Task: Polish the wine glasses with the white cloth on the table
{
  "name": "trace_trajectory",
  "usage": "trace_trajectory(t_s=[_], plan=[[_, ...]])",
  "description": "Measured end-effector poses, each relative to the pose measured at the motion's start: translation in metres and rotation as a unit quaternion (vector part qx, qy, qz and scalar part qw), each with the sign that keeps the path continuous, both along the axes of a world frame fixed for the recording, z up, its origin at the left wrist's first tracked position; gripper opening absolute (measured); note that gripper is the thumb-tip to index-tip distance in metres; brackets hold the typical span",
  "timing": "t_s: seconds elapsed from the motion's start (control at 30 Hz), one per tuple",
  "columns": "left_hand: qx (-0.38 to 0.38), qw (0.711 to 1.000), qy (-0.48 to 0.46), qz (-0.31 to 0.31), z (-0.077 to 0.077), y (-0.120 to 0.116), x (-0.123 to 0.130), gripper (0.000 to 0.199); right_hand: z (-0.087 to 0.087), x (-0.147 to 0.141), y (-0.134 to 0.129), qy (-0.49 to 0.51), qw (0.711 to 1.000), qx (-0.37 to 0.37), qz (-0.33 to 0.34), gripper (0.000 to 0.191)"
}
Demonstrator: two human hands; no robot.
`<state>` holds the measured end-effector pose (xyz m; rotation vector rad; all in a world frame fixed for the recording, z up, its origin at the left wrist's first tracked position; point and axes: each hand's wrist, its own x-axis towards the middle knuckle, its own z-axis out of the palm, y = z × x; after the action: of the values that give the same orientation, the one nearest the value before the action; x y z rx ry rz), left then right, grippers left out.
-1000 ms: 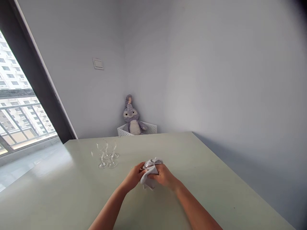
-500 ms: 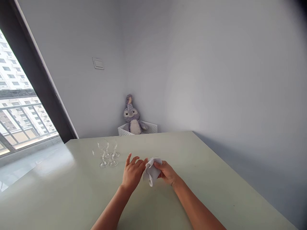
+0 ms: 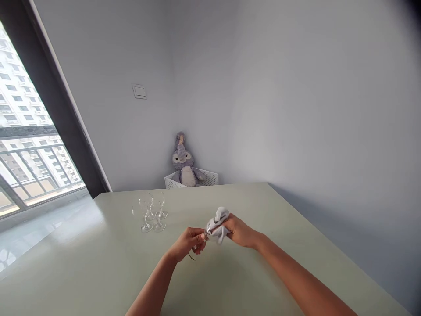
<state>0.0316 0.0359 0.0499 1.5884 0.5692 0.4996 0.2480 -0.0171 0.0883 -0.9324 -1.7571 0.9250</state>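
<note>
My left hand [image 3: 189, 242] pinches the stem of a clear wine glass [image 3: 197, 249] tipped on its side above the pale green table [image 3: 98, 263]; its round foot shows just below my fingers. My right hand [image 3: 241, 231] holds a bunched white cloth [image 3: 217, 224] around the glass's bowl, which is mostly hidden inside the cloth. Both hands hover a little above the tabletop, near its middle.
A cluster of three clear stemmed glasses [image 3: 151, 213] stands upright on the table to the left of my hands. Behind the table's far edge a grey plush toy [image 3: 184, 160] sits in a white perforated basket [image 3: 210, 177]. A large window is at the left.
My left hand, which lay open beside the cloth half a second ago, now grips the glass stem. My right hand has lifted and shifted right with the cloth.
</note>
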Motion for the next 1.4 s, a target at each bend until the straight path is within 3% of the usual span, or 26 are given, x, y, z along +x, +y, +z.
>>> trace_trajectory(t_s=[0.07,0.13,0.27,0.33,0.4,0.53,0.6,0.67,0.73,0.8,0.87,0.93,0.97,1.03,1.17,1.33,1.4], plan=[[-0.068,0.997,-0.043,-0.014,-0.003,0.001,-0.001,0.041,0.007,0.005,0.003,-0.081,0.993,0.084,-0.022,0.01],[-0.122,0.988,-0.09,-0.009,-0.006,0.005,-0.004,0.046,0.009,0.013,0.006,-0.149,0.973,0.153,-0.089,0.02],[-0.155,0.97,-0.17,0.076,-0.011,0.015,-0.01,0.045,0.009,0.029,0.002,-0.124,0.943,0.176,-0.254,0.038],[-0.157,0.964,-0.177,0.121,-0.011,0.018,-0.011,0.042,0.012,0.029,-0.007,-0.122,0.938,0.182,-0.268,0.042],[-0.149,0.963,-0.161,0.154,-0.01,0.018,-0.007,0.04,0.015,0.021,-0.016,-0.194,0.924,0.219,-0.248,0.044],[-0.034,0.98,-0.085,0.178,-0.014,0.007,0.009,0.029,0.008,-0.013,-0.019,-0.38,0.853,0.322,-0.155,0.044],[0.056,0.982,-0.013,0.178,-0.017,-0.002,0.018,0.025,-0.002,-0.03,-0.011,-0.403,0.829,0.36,-0.143,0.028],[0.133,0.973,0.054,0.181,-0.019,-0.01,0.024,0.022,-0.009,-0.041,-0.001,-0.404,0.823,0.365,-0.16,0.02],[0.209,0.956,0.088,0.188,-0.018,-0.015,0.026,0.02,-0.008,-0.044,0.01,-0.392,0.841,0.315,-0.198,0.022],[0.285,0.932,0.097,0.202,-0.015,-0.018,0.025,0.018,0.0,-0.04,0.02,-0.344,0.885,0.211,-0.231,0.028],[0.333,0.91,0.098,0.226,-0.012,-0.018,0.023,0.022,0.009,-0.033,0.028,-0.237,0.944,0.071,-0.217,0.035],[0.338,0.901,0.092,0.254,-0.012,-0.017,0.022,0.029,0.012,-0.027,0.035,-0.074,0.981,-0.064,-0.167,0.042],[0.33,0.901,0.087,0.269,-0.014,-0.018,0.022,0.031,0.009,-0.027,0.038,0.017,0.982,-0.115,-0.148,0.045],[0.304,0.901,0.074,0.3,-0.017,-0.019,0.025,0.031,-0.002,-0.032,0.039,0.183,0.956,-0.177,-0.145,0.052],[0.265,0.891,0.037,0.366,-0.023,-0.02,0.03,0.028,-0.037,-0.067,0.029,0.368,0.888,-0.204,-0.185,0.054],[0.282,0.843,0.001,0.458,-0.025,-0.015,0.028,0.014,-0.067,-0.106,0.014,0.341,0.924,-0.15,-0.09,0.047],[0.247,0.842,0.009,0.48,-0.029,-0.011,0.027,0.01,-0.073,-0.108,0.012,0.309,0.939,-0.133,-0.069,0.047]])
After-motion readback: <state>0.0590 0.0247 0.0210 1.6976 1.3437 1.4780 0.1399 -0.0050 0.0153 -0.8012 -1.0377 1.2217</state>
